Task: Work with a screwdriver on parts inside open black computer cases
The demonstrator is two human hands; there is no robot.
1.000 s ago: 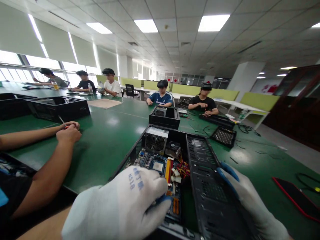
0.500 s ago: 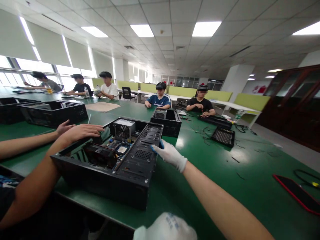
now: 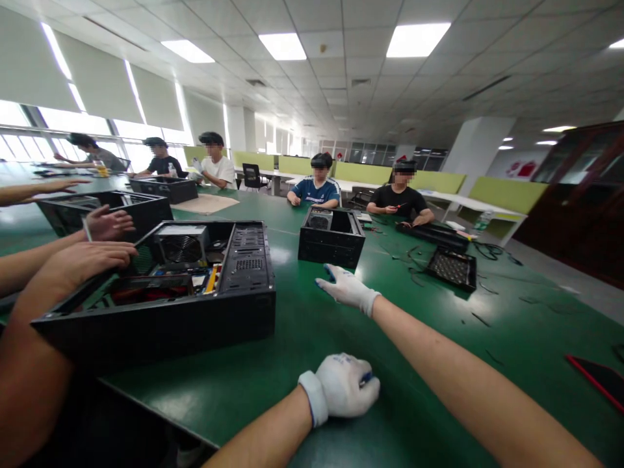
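Note:
My right hand (image 3: 347,288), in a white glove with blue on the palm side, is open above the green table (image 3: 312,312), its fingers apart and holding nothing. Closer to me, my left hand (image 3: 345,385) is gloved too and curled closed near the table; a small dark spot shows by its fingers, too small to name. An open black computer case (image 3: 166,325) lies to the left, apart from both hands. Inside it are a power supply (image 3: 181,247) and a yellow strip (image 3: 211,278). A smaller black case (image 3: 331,244) stands just beyond my right hand.
A neighbour's bare hand (image 3: 97,260) rests at the open case's left edge, with another bare hand (image 3: 108,223) behind it. More black cases (image 3: 166,190) stand farther left. A black tray (image 3: 451,268) and loose cables lie right. People sit across the table.
The open case has moved left, away from my right hand, which was at its edge and has let go. My left hand has come up farther into view. The view has shifted slightly.

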